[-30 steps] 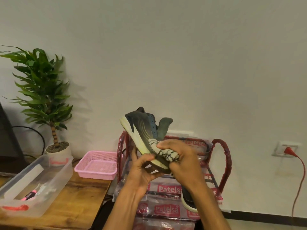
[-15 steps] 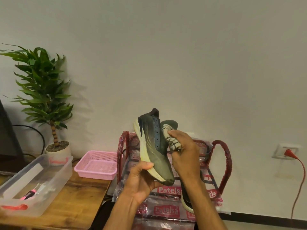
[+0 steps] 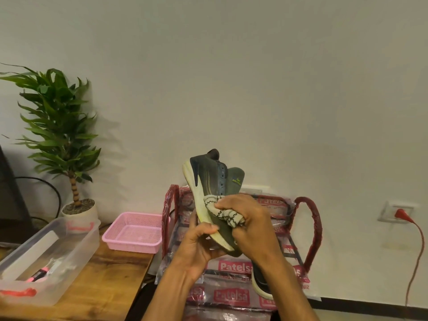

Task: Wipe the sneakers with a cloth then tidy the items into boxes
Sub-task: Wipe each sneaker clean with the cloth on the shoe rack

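Your cloth (image 3: 223,213) has come down from the tongue to the side panel by the pale midsole, so wiping carries on and boxing waits. Your right hand (image 3: 251,225) bunches the cloth in curled fingers (image 3: 228,205); your left hand (image 3: 196,247) grips the toe. The sneaker (image 3: 208,179) is in the air above the wrapped rack (image 3: 312,228), standing steeply: heel up, toe down towards you, sole facing left.

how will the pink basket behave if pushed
Probably light: the pink basket looks like thin perforated plastic. Low and wide, it should slide, not tip. It sits near the wooden table's edge, so it might fall.
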### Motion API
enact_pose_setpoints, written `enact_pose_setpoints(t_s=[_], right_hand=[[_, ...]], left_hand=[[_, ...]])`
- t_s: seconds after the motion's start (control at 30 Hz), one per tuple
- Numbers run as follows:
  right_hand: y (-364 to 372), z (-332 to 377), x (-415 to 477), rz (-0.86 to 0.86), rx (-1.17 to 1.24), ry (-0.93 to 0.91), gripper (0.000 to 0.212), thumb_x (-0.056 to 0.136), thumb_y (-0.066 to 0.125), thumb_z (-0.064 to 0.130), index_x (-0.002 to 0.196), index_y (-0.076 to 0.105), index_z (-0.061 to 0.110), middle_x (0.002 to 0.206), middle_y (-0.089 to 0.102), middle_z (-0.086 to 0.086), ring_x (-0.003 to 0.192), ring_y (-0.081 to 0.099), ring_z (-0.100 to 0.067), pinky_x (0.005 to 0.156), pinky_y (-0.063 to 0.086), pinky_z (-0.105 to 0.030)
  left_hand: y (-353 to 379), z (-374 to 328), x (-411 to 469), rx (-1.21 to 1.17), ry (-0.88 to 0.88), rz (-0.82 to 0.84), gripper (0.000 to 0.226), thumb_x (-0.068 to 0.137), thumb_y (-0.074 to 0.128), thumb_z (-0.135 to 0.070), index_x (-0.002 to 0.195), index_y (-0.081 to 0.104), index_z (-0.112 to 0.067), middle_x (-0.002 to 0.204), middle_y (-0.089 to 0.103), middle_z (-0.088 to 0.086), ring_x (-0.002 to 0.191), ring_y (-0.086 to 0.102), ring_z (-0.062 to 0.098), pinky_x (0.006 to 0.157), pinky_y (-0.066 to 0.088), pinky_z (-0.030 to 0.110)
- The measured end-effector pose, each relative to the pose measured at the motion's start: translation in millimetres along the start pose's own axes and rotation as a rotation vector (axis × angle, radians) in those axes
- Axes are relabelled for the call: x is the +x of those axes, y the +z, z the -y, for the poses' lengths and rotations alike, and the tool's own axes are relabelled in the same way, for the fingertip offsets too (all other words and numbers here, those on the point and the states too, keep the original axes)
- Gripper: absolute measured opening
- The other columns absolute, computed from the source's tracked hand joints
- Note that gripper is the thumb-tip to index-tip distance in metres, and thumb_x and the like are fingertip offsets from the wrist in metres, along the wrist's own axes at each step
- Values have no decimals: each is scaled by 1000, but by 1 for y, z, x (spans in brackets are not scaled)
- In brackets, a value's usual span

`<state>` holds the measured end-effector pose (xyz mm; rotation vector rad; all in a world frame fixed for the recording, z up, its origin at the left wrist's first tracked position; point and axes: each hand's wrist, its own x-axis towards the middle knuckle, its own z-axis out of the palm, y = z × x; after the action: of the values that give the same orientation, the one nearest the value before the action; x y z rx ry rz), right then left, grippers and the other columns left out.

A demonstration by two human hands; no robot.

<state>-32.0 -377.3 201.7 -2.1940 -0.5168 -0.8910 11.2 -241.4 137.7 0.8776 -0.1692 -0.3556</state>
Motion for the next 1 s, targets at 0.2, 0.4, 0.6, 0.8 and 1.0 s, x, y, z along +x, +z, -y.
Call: enact_pose_setpoints(t_s=[0.2,0.4,0.6,0.8,1.0], right_hand=[[6,-21,19,-209,-379,-40,41,66,79,-9,101,71,10,103,69,-5,99,60,-20,84,55,-36],[6,-18,11,-112,-325,-146,50,60,75,-17,102,72,8,104,68,-5,102,59,-18,90,48,-28],[3,-31,7,-123,-431,26,29,67,81,-1,92,74,12,96,71,-3,93,63,-19,84,48,-27],[-3,-32,11,-301,-342,160,51,65,74,-15,107,71,14,107,69,-2,106,59,-19,93,47,-30],[9,-12,5,-28,-308,6,55,61,76,-13,108,71,15,107,70,-1,104,61,-18,90,49,-33]], left_hand=[[-2,3,0,153,-16,4,103,44,81,-11,139,45,-29,108,68,20,89,66,39,74,56,56],[3,4,2,195,27,10,101,47,78,-3,136,47,-38,102,69,18,90,66,40,75,56,59],[2,3,2,182,13,-11,107,44,82,-8,140,44,-37,103,70,17,88,68,37,70,57,52],[-2,7,2,178,-4,-4,117,41,82,-11,145,36,-36,97,73,12,82,70,32,76,56,57],[1,1,-1,192,42,-12,112,43,81,-10,143,39,-39,100,71,17,83,69,36,69,57,50]])
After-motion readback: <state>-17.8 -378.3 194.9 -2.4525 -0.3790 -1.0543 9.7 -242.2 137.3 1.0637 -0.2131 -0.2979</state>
